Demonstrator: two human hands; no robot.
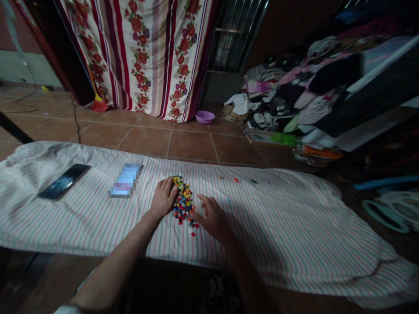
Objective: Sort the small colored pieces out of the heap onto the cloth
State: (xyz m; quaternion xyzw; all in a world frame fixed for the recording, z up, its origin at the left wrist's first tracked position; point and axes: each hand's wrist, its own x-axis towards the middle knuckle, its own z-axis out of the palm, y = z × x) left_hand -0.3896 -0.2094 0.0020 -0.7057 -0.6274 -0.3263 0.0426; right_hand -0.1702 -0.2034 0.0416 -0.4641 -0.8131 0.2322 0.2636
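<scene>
Striped cloth [294, 231] carries one phone [64, 182], one blurred screen [126, 179], one block heap [182, 203], four stray blocks [236, 179]; left hand [164, 197] flat, right hand [212, 218] loosely parted.

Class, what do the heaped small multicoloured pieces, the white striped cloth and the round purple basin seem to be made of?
Small multicoloured pieces: probably hard plastic, from their bright solid colours; finish too small to judge.
White striped cloth: matt fabric, perhaps cotton, from its soft wrinkles.
Round purple basin: likely smooth plastic, from its even colour and thin rim.
</scene>
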